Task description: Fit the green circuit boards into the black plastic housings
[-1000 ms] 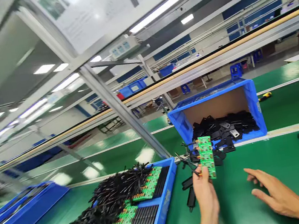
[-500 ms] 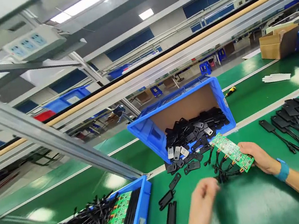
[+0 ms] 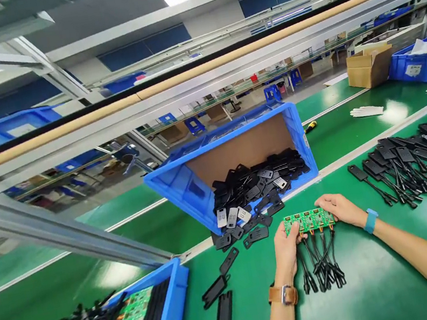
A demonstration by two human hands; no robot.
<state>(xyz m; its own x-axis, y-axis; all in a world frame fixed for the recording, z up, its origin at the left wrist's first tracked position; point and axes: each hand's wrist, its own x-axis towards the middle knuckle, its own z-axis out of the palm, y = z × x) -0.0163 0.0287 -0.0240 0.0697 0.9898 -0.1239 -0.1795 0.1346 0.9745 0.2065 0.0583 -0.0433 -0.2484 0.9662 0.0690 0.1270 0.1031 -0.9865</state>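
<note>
A green circuit board panel (image 3: 309,219) is held level between my two hands above the green bench. Black cables (image 3: 324,267) with plug ends hang down from its near edge. My left hand (image 3: 287,246), with a brown watch strap on its wrist, grips the left end, thumb on top. At the right end, my right hand (image 3: 338,209) pinches the far corner; a teal band circles that wrist. Beyond the board, black plastic covers (image 3: 257,236) spill from a tipped blue bin (image 3: 308,152). Loose black housings (image 3: 224,314) lie to the left of my left hand.
A blue crate (image 3: 172,303) at lower left holds more green boards and black cables. On the right lies a pile of black cased cables (image 3: 399,167). Farther back are a white glove (image 3: 367,111), a screwdriver (image 3: 310,126) and a cardboard box (image 3: 370,67). A metal post (image 3: 64,223) slants at left.
My left hand has moved up and taken hold of the board's left end. The board has turned from slanted to level, its cables now hanging toward me. The view has shifted right.
</note>
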